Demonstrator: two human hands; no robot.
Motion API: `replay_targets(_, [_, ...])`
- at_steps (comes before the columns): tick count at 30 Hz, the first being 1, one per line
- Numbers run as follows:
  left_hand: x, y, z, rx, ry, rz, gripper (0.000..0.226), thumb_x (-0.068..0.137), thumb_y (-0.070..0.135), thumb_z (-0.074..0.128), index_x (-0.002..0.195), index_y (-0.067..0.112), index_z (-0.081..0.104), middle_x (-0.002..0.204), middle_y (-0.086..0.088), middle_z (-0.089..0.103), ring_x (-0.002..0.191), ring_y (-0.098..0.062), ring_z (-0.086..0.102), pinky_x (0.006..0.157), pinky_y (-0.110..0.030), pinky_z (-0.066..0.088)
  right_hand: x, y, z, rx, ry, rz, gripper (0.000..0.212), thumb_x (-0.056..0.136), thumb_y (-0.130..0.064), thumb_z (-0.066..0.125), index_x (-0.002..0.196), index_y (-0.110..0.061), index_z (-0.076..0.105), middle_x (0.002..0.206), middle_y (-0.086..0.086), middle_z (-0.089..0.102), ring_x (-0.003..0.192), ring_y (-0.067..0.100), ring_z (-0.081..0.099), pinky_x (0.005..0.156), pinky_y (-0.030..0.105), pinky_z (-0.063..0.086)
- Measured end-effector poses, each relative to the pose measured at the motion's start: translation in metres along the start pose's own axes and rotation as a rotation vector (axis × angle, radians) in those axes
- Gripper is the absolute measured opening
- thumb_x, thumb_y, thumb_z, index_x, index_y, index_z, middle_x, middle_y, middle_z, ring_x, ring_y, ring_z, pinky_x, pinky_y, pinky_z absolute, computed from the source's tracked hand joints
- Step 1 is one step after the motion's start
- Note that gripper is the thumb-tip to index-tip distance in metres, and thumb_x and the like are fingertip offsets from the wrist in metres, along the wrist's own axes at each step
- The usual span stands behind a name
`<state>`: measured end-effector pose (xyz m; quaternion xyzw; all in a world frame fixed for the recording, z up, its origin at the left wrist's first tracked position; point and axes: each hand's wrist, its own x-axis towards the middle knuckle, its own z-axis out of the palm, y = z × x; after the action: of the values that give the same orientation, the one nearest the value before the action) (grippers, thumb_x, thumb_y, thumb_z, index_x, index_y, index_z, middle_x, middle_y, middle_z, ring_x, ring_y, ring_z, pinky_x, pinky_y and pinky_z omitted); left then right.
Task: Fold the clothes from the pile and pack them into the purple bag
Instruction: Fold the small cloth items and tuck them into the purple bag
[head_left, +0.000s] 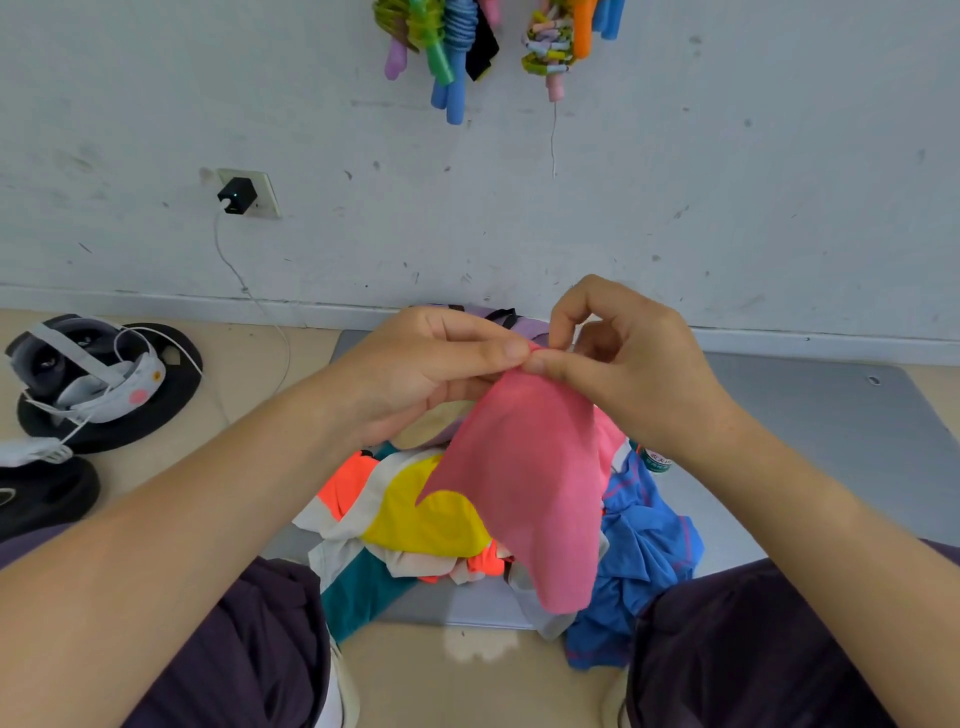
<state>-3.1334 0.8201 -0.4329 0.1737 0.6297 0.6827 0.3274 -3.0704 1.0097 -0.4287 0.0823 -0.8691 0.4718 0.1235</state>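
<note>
Head view: the pink garment (524, 483) hangs in the air above the pile (467, 525), pinched at one top edge by both hands. The left hand (436, 364) and the right hand (623, 353) meet at that edge, thumbs and forefingers almost touching each other. Holding it this high probably lets the cloth fall straight under its own weight, so its edges or a corner can be found before any fold; the fabric drapes loosely down and to the right, its lower tip reaching in front of the blue garment (644, 551).

The left hand holds the cloth with the thumb on top and the other fingers curled beneath, forearm coming in from the lower left. The right hand pinches with thumb and forefinger, the remaining fingers arched up and away from the cloth, wrist bent, forearm coming in from the lower right. Neither hand is spread; both are closed on the pink garment.

The pile lies on a grey mat (831, 415) between the person's knees, mixed yellow, orange, teal and cream pieces left of the blue garment, all unfolded. Beyond the pile, just behind the hands and against the wall, a lilac edge with black straps shows, likely the purple bag (493, 314); most of it is hidden, so whether it holds anything I cannot tell. Judging by that, folding is at an early stage.
</note>
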Motion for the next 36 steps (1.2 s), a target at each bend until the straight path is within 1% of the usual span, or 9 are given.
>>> replay_targets(5, [-0.003, -0.001, -0.004, 0.034, -0.084, 0.011, 0.019, 0.062, 0.023, 0.077, 0.08, 0.017, 0.081, 0.085, -0.002, 0.077, 0.082, -0.01, 0.072, 0.075, -0.019, 0.055, 0.001, -0.001, -0.008, 0.259, -0.2, 0.085, 0.036, 0.067, -0.03, 0.082, 0.09, -0.013, 0.059, 0.084, -0.001, 0.072, 0.056, 0.009, 0.054, 0.056, 0.02, 0.045])
replay_targets(9, [-0.007, 0.003, -0.002, 0.184, -0.101, 0.084, 0.015, 0.068, 0.025, 0.075, 0.081, 0.021, 0.08, 0.081, 0.003, 0.075, 0.079, -0.006, 0.07, 0.076, -0.018, 0.055, 0.001, 0.001, -0.01, 0.321, -0.3, 0.184, 0.033, 0.068, -0.03, 0.083, 0.09, -0.011, 0.065, 0.094, 0.017, 0.069, 0.084, 0.025, 0.063, 0.084, 0.055, 0.051])
replay_targets(11, [-0.008, 0.007, -0.002, 0.333, -0.079, 0.155, 0.008, 0.078, 0.017, 0.072, 0.085, 0.017, 0.076, 0.08, 0.007, 0.075, 0.077, -0.002, 0.068, 0.073, -0.015, 0.052, 0.001, 0.001, -0.009, 0.295, -0.35, 0.21, 0.034, 0.072, -0.033, 0.081, 0.092, -0.01, 0.065, 0.098, 0.024, 0.066, 0.087, 0.028, 0.061, 0.09, 0.059, 0.047])
replay_targets(15, [-0.009, 0.01, -0.003, 0.462, -0.038, 0.236, 0.009, 0.088, 0.003, 0.067, 0.089, 0.01, 0.072, 0.08, 0.005, 0.073, 0.06, -0.005, 0.061, 0.059, -0.019, 0.051, 0.0, 0.001, -0.009, 0.22, -0.421, 0.224, 0.03, 0.076, -0.037, 0.072, 0.094, -0.013, 0.068, 0.095, 0.005, 0.069, 0.084, 0.018, 0.064, 0.086, 0.043, 0.052])
replay_targets(19, [-0.007, 0.01, -0.009, 0.468, 0.042, 0.249, 0.012, 0.089, 0.0, 0.065, 0.089, 0.011, 0.07, 0.078, -0.005, 0.069, 0.061, -0.019, 0.062, 0.06, -0.028, 0.056, -0.001, 0.008, -0.012, 0.184, -0.562, 0.293, 0.023, 0.084, -0.029, 0.069, 0.101, -0.013, 0.065, 0.103, 0.009, 0.067, 0.081, 0.024, 0.063, 0.083, 0.046, 0.054])
replay_targets(25, [-0.005, 0.006, -0.014, 0.641, 0.136, 0.211, 0.01, 0.094, 0.002, 0.059, 0.092, 0.009, 0.065, 0.08, -0.008, 0.063, 0.061, -0.02, 0.065, 0.057, -0.035, 0.06, 0.001, 0.016, -0.005, 0.21, -0.396, 0.282, 0.017, 0.088, -0.012, 0.07, 0.089, -0.011, 0.053, 0.086, 0.02, 0.061, 0.063, 0.021, 0.052, 0.063, 0.037, 0.048])
replay_targets(31, [0.001, 0.007, -0.014, 0.411, 0.299, 0.207, 0.017, 0.099, 0.0, 0.049, 0.087, 0.01, 0.057, 0.077, -0.008, 0.06, 0.067, -0.015, 0.063, 0.069, -0.03, 0.06, 0.002, 0.027, -0.006, -0.016, -0.584, 0.316, 0.018, 0.087, -0.028, 0.071, 0.098, -0.014, 0.066, 0.089, 0.009, 0.068, 0.072, 0.013, 0.057, 0.077, 0.031, 0.046])
replay_targets(34, [0.005, 0.008, -0.028, 0.537, 0.348, 0.186, 0.009, 0.094, 0.013, 0.061, 0.085, 0.012, 0.06, 0.073, 0.0, 0.058, 0.066, -0.014, 0.056, 0.071, -0.035, 0.05, 0.002, 0.033, -0.01, -0.112, -0.498, 0.29, 0.022, 0.092, -0.029, 0.064, 0.088, -0.008, 0.067, 0.08, 0.017, 0.061, 0.067, 0.01, 0.049, 0.067, 0.024, 0.04])
replay_targets(36, [0.003, 0.006, -0.036, 0.723, 0.252, 0.13, 0.019, 0.082, 0.04, 0.074, 0.087, 0.023, 0.068, 0.073, 0.01, 0.057, 0.067, -0.007, 0.053, 0.067, -0.024, 0.043, 0.002, 0.032, -0.01, -0.108, -0.383, 0.238, 0.021, 0.093, -0.029, 0.062, 0.082, -0.011, 0.066, 0.07, 0.009, 0.056, 0.063, 0.006, 0.046, 0.061, 0.019, 0.038])
